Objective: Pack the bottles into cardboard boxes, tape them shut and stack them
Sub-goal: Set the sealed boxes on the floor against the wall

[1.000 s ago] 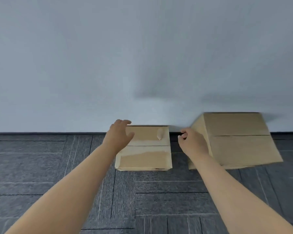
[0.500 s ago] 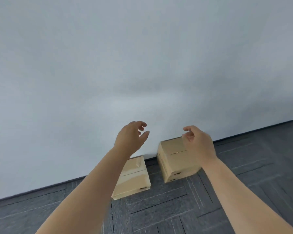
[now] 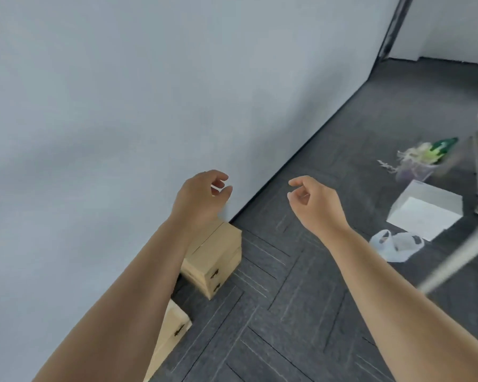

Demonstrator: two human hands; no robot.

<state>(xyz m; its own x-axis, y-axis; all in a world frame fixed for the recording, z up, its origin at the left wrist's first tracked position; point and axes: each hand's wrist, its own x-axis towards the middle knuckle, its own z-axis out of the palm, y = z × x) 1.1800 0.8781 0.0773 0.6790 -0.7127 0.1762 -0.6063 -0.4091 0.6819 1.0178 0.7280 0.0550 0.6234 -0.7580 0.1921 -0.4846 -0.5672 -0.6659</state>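
Note:
Two closed cardboard boxes stand on the dark carpet against the pale wall. The larger stack of boxes [image 3: 214,257] sits near the middle; a smaller box [image 3: 171,330] lies lower left, partly hidden by my left forearm. My left hand [image 3: 202,198] hovers above the larger box, fingers loosely curled and empty. My right hand [image 3: 313,201] floats to the right over the carpet, also empty with fingers apart. A green bottle [image 3: 443,146] lies blurred at the far right among shredded filler.
A white box [image 3: 425,209] and a crumpled white plastic bag [image 3: 395,245] lie on the floor at right. A pale metal leg or frame [image 3: 464,250] crosses the right edge. The wall runs diagonally up to a corner at top right.
The view has swung right and tilted, and the boxes have slid to the lower left. Both hands have lifted off the boxes and hang in the air. The right-hand floor items came into view.

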